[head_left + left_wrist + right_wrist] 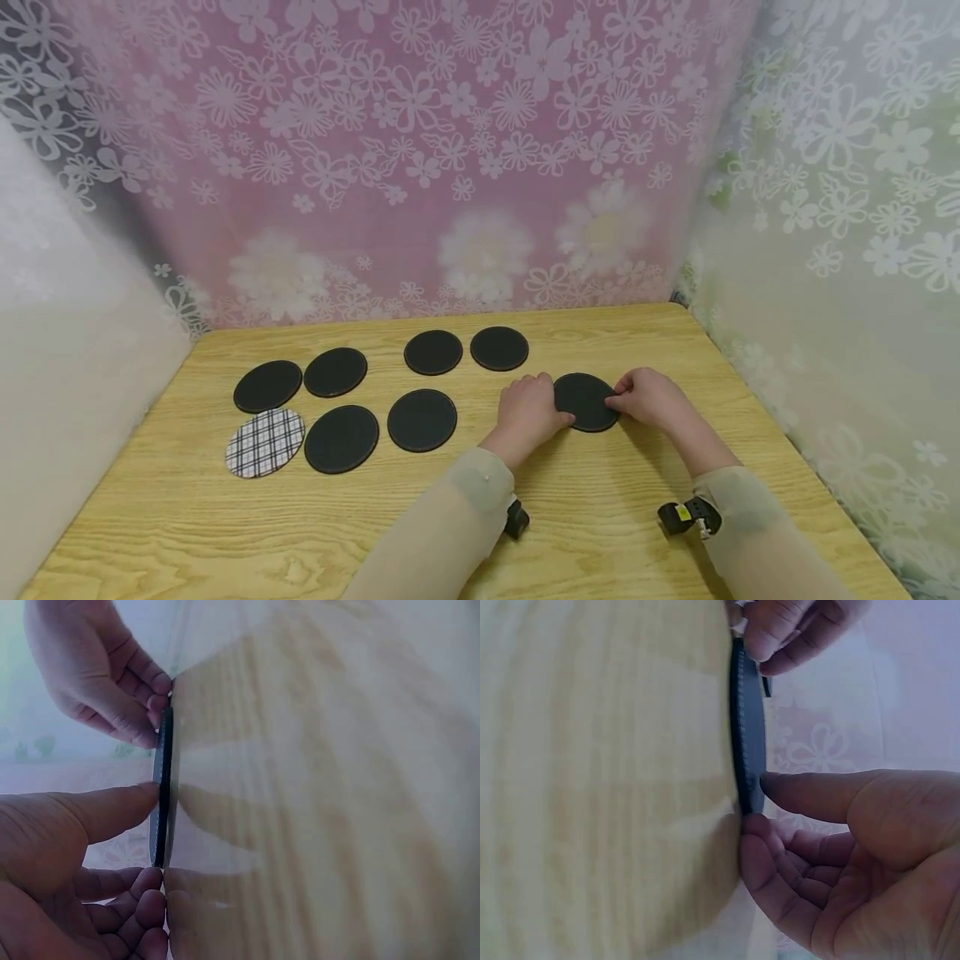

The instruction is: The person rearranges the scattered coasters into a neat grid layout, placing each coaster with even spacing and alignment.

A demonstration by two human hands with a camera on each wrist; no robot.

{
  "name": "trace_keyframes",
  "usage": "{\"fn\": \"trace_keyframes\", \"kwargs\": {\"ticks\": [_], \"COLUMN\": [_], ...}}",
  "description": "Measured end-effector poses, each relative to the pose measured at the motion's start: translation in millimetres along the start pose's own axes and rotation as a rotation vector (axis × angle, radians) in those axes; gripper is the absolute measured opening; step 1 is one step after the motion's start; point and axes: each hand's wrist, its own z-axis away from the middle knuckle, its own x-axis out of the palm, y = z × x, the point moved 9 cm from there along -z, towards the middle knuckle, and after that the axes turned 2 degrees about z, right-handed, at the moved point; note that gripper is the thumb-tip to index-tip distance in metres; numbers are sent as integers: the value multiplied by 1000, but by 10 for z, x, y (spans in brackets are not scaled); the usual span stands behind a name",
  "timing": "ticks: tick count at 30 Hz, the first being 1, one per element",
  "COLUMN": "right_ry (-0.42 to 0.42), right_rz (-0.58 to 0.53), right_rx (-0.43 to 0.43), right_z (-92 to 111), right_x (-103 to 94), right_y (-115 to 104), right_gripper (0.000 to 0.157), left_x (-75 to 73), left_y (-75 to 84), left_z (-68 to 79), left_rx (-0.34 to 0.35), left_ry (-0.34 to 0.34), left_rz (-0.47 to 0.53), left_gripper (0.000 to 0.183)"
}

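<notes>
A round black coaster (585,402) with a stitched edge lies between my two hands, low over the wooden table. My left hand (527,414) holds its left edge, with the thumb on the upper face and the curled fingers at the rim. On the opposite side my right hand (651,398) pinches the right edge between thumb and fingertips. In the left wrist view the coaster (162,787) appears edge-on, nearly flat to the tabletop. The right wrist view shows the right thumb resting on the coaster's (751,727) face, fingers tucked at its rim.
More black coasters lie flat to the left: a back pair (433,352) near the middle, others (342,439) farther left. One coaster (266,443) shows a white plaid face and touches a black one (267,386). Floral curtains (465,167) enclose the table (600,517) behind and at both sides.
</notes>
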Motion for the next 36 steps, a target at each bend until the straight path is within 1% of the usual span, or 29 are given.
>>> {"fn": "trace_keyframes", "kwargs": {"ticks": [4,6,8,11,14,17,22,26,30,33,36], "right_ry": [-19,-19,-13,5,19,33,74,89,104,114,121], "right_rz": [-7,3,25,61,95,112,112,105,125,159,180], "right_rx": [-6,-4,3,10,9,-12,-91,-182,-247,-253,-232], "right_z": [2,1,-2,-23,-54,-102,-224,-309,-367,-408,-460], "right_x": [-24,-52,-83,-123,-139,-136,-93,-21,41,75,102], "right_y": [4,-11,-39,-86,-155,-249,-427,-590,-711,-756,-780], "right_gripper": [30,33,37,47,53,59,79,86,86,85,85], "left_x": [-29,-67,-131,-240,-349,-444,-544,-579,-552,-535,-562], "left_y": [-2,-24,-54,-111,-195,-302,-480,-627,-797,-892,-944], "left_z": [47,53,66,83,90,74,31,-25,-84,-108,-120], "left_rx": [19,25,29,38,39,22,-12,-42,-90,-109,-116], "left_ry": [20,41,63,102,143,186,215,204,153,126,127], "left_rz": [17,15,-1,-52,-98,-138,-204,-223,-217,-216,-227], "left_gripper": [58,58,57,59,59,58,55,63,75,79,79]}}
